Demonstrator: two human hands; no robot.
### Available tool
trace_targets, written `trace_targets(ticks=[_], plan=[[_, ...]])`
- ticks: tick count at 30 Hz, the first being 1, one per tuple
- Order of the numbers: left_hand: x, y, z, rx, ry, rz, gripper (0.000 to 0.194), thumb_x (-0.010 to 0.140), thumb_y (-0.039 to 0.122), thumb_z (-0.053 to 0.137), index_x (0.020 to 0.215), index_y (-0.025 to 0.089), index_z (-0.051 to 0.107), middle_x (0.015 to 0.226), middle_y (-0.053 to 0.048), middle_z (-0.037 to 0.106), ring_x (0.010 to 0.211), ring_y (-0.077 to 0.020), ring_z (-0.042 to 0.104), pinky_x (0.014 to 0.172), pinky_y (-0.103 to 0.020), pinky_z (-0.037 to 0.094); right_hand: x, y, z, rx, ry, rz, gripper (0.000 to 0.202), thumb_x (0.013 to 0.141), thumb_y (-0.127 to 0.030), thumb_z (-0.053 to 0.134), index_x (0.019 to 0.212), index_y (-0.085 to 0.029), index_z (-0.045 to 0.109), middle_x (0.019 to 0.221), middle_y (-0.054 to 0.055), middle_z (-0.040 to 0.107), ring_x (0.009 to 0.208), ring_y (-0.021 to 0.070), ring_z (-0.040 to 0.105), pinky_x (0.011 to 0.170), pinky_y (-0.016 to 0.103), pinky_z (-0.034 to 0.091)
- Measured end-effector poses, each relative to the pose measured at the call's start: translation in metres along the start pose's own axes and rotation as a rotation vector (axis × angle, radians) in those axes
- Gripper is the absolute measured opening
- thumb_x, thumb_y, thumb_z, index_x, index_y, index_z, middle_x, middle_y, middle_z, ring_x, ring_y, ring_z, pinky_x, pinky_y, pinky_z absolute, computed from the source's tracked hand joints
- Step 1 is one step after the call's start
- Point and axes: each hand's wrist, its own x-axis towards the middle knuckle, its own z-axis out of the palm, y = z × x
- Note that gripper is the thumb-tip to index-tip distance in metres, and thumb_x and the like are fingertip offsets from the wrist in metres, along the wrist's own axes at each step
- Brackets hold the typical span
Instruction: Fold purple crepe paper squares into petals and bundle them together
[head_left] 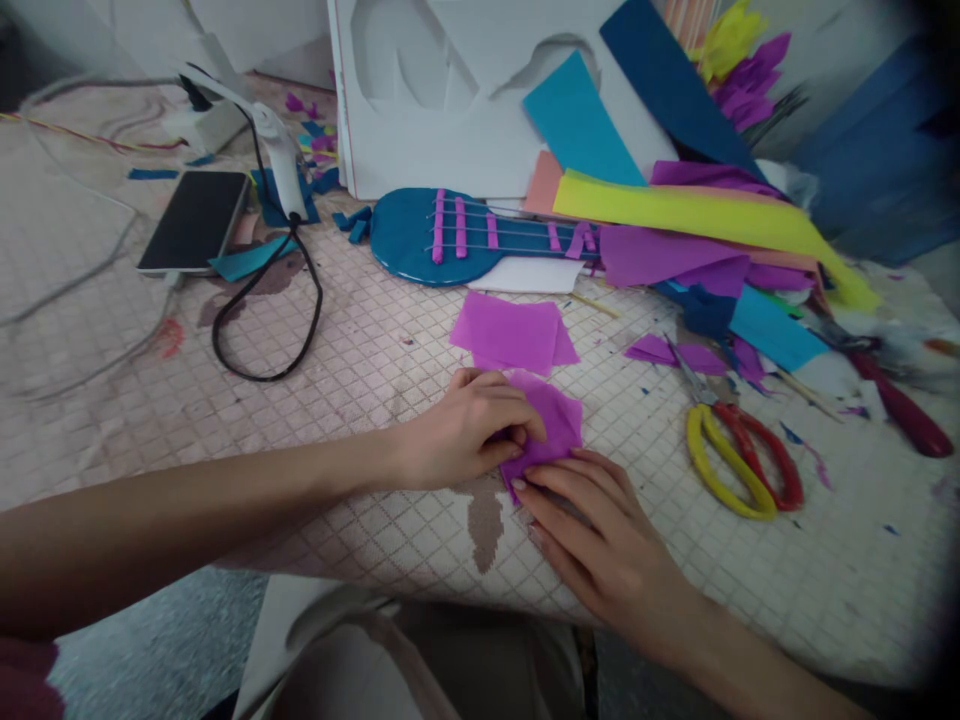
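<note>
A small purple paper sheet (559, 415) lies on the patterned tablecloth between my hands. My left hand (480, 425) rests on its left part, with the fingers curled and pressed onto the paper. At its lower edge, my right hand (600, 525) lies with the fingers stretched out and their tips touching the sheet. Just beyond are more purple sheets (514, 333), stacked unevenly. A blue guitar-shaped piece (409, 237) with pink bars and strings lies farther back.
Scissors (724, 440) with red and yellow handles lie at the right. Behind them are coloured paper strips (675, 212) and a dark red handle (911, 410). A phone (196, 220), a black cord loop (320, 300) and a white glue gun (283, 165) occupy the left.
</note>
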Motion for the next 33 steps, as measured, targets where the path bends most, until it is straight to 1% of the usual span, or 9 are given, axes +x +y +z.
trace_targets(ticks=[8,14,20,26,31,33], plan=[[-0.0009,-0.0005,0.0004,-0.016,0.030,0.009,0.017,0.082,0.010,0.058,0.093,0.021,0.064,0.100,0.001,0.066,0.101,-0.0177,0.051,0.092,-0.036,0.026,-0.0002,-0.0003,0.0000,0.011,0.007,0.010,0.028,0.087,-0.012,0.053,0.114,-0.016,0.061,0.109,0.009,0.065,0.106,0.0227,0.056,0.096,0.048,0.045],[-0.0003,-0.0006,0.0005,0.003,0.008,0.007,0.017,0.084,0.010,0.055,0.093,0.020,0.064,0.090,0.001,0.065,0.097,-0.0168,0.052,0.091,-0.035,0.027,-0.0001,0.0001,-0.0007,-0.009,0.022,-0.015,0.027,0.087,-0.011,0.054,0.113,-0.012,0.061,0.108,0.011,0.064,0.107,0.0235,0.054,0.095,0.048,0.046],[-0.0011,0.0002,0.0012,0.022,0.017,0.011,0.018,0.084,0.009,0.054,0.093,0.020,0.064,0.095,0.000,0.065,0.100,-0.0177,0.051,0.092,-0.037,0.027,0.0004,0.0001,-0.0004,-0.010,0.021,-0.019,0.027,0.086,-0.011,0.054,0.112,-0.012,0.061,0.108,0.011,0.064,0.106,0.0234,0.054,0.095,0.048,0.046],[-0.0011,0.0000,0.0019,0.027,0.022,0.015,0.017,0.084,0.009,0.051,0.092,0.019,0.062,0.096,-0.001,0.065,0.099,-0.0183,0.051,0.091,-0.037,0.027,0.0003,0.0007,0.0002,-0.003,0.023,-0.033,0.026,0.085,-0.009,0.055,0.111,-0.009,0.062,0.108,0.012,0.063,0.107,0.0237,0.053,0.096,0.047,0.045],[-0.0009,0.0000,0.0010,0.019,0.007,0.016,0.015,0.083,0.012,0.056,0.094,0.020,0.063,0.099,0.000,0.064,0.101,-0.0185,0.050,0.092,-0.037,0.026,-0.0009,0.0015,0.0008,0.004,0.015,-0.046,0.028,0.085,-0.009,0.057,0.112,-0.007,0.061,0.109,0.014,0.061,0.108,0.0249,0.051,0.096,0.049,0.043],[-0.0008,0.0003,0.0003,0.006,0.006,0.016,0.014,0.083,0.013,0.057,0.093,0.020,0.063,0.096,0.001,0.065,0.099,-0.0179,0.050,0.093,-0.037,0.026,-0.0009,0.0014,0.0010,0.010,0.016,-0.043,0.028,0.084,-0.008,0.057,0.112,-0.007,0.061,0.109,0.014,0.061,0.108,0.0249,0.050,0.096,0.049,0.043]])
